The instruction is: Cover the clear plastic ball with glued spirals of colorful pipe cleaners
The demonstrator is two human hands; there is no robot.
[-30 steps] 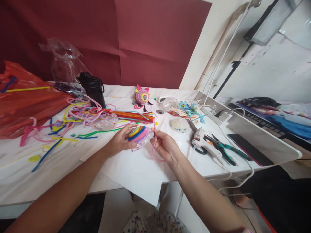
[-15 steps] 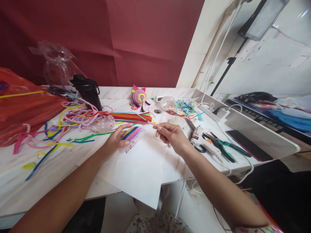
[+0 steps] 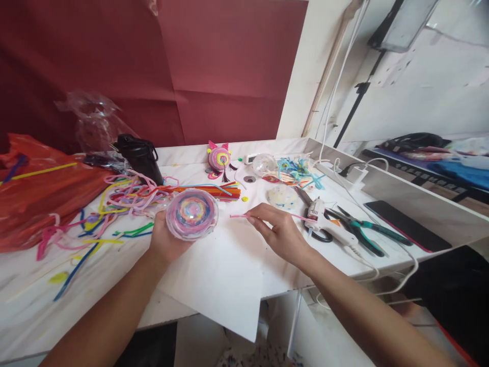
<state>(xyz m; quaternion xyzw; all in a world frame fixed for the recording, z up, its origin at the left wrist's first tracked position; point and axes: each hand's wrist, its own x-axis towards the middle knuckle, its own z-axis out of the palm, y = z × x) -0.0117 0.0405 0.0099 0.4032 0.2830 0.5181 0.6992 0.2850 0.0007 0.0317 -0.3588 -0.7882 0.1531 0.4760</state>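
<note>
My left hand (image 3: 168,239) grips a clear plastic dome (image 3: 192,214) from below and behind. Coiled rings of pink, blue and yellow show on the dome, which faces me. Between thumb and fingertips, my right hand (image 3: 277,229) pinches a pink pipe cleaner (image 3: 239,216). Its short end points left toward the dome, a small gap apart from it, and the rest trails off to the right. Behind the hands lies a bundle of orange and red pipe cleaners (image 3: 225,191). A finished pink round figure (image 3: 219,157) with ears and black tassels stands at the back.
Right of my right hand lie a glue gun (image 3: 317,209), green-handled pliers (image 3: 362,229) and a black phone (image 3: 401,224). Tangled pipe cleaners (image 3: 126,196), a black bottle (image 3: 139,158) and a red plastic bag (image 3: 46,188) occupy the left. White paper (image 3: 229,285) overhangs the front edge.
My left hand has turned the dome so its coiled round face now points at me. My right hand has shifted slightly right and down with the pink pipe cleaner, and the view has shifted slightly.
</note>
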